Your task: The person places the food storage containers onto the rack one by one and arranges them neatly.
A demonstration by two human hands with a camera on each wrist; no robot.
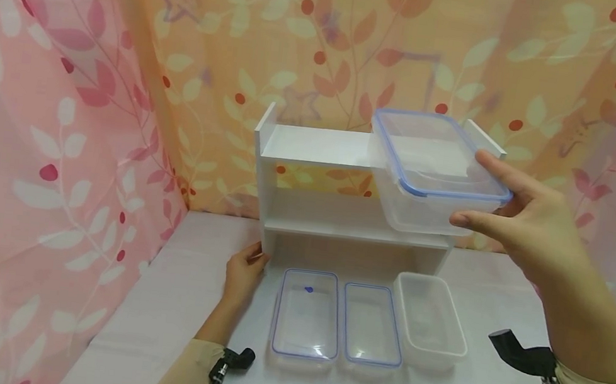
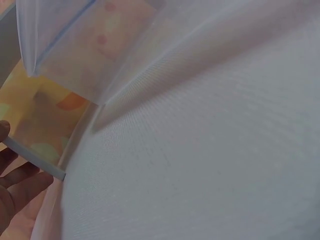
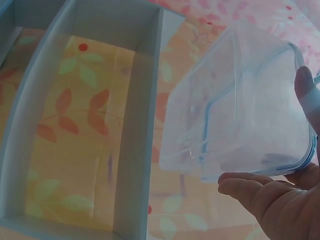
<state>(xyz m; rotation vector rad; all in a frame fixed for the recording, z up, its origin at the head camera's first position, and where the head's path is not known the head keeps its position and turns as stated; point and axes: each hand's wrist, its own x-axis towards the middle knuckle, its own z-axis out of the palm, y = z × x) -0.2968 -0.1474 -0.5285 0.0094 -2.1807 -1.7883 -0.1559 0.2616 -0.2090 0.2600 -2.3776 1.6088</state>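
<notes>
My right hand [image 1: 538, 224] grips a clear plastic food container [image 1: 431, 212] by its right side, thumb toward me. Its blue-edged lid [image 1: 432, 155] is on, and it is held up in front of the right part of a white shelf unit [image 1: 319, 146]. Low on the left, my left hand [image 1: 244, 273] pinches the edge of the unit's side panel. The left wrist view shows the thumb and fingers [image 2: 32, 190] on opposite sides of that panel [image 2: 37, 159]. From the right wrist view, the container [image 3: 225, 115] appears apart from the shelf boards [image 3: 137, 140].
Two blue-rimmed lidded containers, a larger [image 1: 307, 319] and a narrower one [image 1: 372, 326], stand side by side before the shelf. Right of them is a container without a lid [image 1: 433, 320]. Patterned curtains [image 1: 212, 80] enclose the white table [image 1: 155, 327] at the back and sides.
</notes>
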